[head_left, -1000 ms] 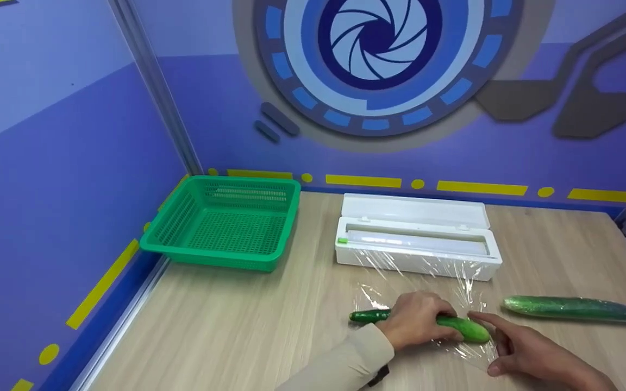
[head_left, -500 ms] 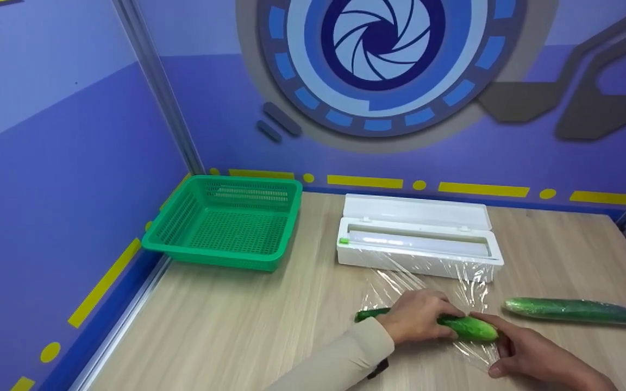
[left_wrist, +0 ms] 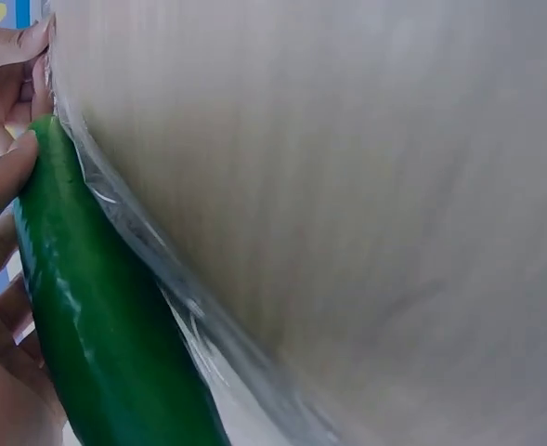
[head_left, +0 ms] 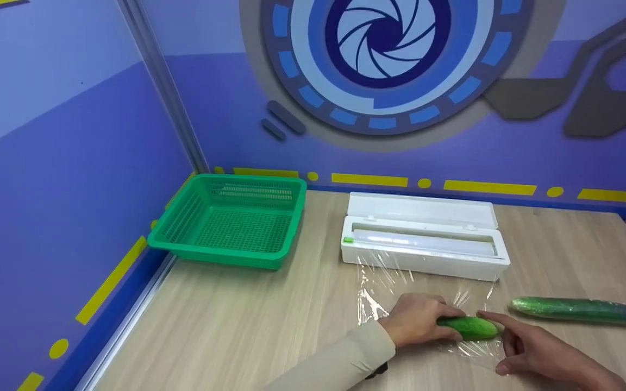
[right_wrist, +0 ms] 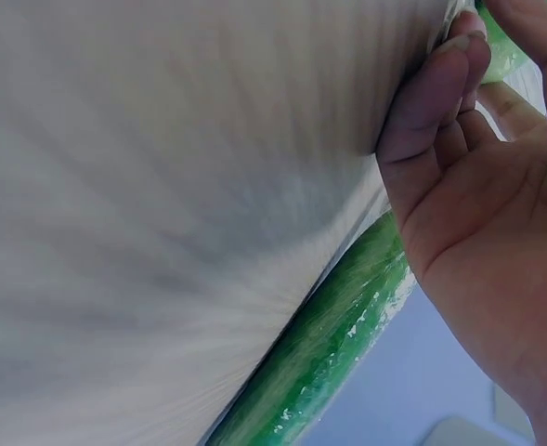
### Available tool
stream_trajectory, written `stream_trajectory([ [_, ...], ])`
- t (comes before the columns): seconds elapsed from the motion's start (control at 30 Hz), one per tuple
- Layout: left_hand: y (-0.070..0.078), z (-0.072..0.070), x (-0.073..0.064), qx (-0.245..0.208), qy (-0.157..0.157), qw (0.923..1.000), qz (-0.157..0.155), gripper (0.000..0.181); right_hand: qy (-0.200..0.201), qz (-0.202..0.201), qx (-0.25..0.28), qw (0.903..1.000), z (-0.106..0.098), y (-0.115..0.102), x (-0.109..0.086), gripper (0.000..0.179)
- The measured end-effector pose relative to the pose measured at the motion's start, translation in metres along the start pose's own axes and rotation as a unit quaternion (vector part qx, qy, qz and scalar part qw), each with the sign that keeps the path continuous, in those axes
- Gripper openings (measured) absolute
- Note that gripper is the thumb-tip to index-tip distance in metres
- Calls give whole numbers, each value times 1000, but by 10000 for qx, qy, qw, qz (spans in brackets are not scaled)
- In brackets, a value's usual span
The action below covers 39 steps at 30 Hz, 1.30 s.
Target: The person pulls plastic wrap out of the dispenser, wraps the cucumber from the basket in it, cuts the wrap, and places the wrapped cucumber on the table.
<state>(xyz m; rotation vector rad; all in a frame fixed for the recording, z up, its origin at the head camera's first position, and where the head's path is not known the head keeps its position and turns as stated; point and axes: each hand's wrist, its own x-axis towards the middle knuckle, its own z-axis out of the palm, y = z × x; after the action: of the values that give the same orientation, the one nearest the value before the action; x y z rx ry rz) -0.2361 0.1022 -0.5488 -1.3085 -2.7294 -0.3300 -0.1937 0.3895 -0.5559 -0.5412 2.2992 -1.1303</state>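
My left hand (head_left: 416, 320) grips a green cucumber (head_left: 470, 328) across its middle, its pale end showing past the fingers. In the left wrist view the thumb and fingers lie along one side of the cucumber (left_wrist: 106, 297), and the edge of clear cling film (left_wrist: 152, 242) runs beside it. At the cucumber's right end, my right hand (head_left: 541, 350) pinches the near corner of the cling film (head_left: 373, 277). The right wrist view shows that hand (right_wrist: 496, 195) with bent fingers at the film's edge. Cling film stretches from a white dispenser box (head_left: 427, 263) to beneath the cucumber.
A second cucumber (head_left: 584, 310), wrapped in film, lies to the right of my right hand. The dispenser's lid (head_left: 421, 209) stands raised behind its roll (head_left: 421, 241). At the back left is a green plastic basket (head_left: 215, 258). Blue-purple walls (head_left: 210, 108) bound the wooden table (head_left: 248, 320).
The cucumber's dark left end, visible before, is now hidden behind my left hand and wrist. The film lies more spread out at the left. Both hands keep nearly the same places.
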Motion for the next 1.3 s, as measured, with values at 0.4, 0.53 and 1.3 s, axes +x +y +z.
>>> stream_trajectory([
  [0.4,-5,-5,-1,-55,-609,9981,-78,59,449,140,230,9986,-1,-5,-12,75],
  [0.53,-6,-8,0,-182,-657,9977,-48,58,222,325,197,9990,4,-8,-15,46],
  [1.3,-11,-12,5,-330,-950,9949,119,60,1130,-731,-907,9867,0,-23,-17,19],
])
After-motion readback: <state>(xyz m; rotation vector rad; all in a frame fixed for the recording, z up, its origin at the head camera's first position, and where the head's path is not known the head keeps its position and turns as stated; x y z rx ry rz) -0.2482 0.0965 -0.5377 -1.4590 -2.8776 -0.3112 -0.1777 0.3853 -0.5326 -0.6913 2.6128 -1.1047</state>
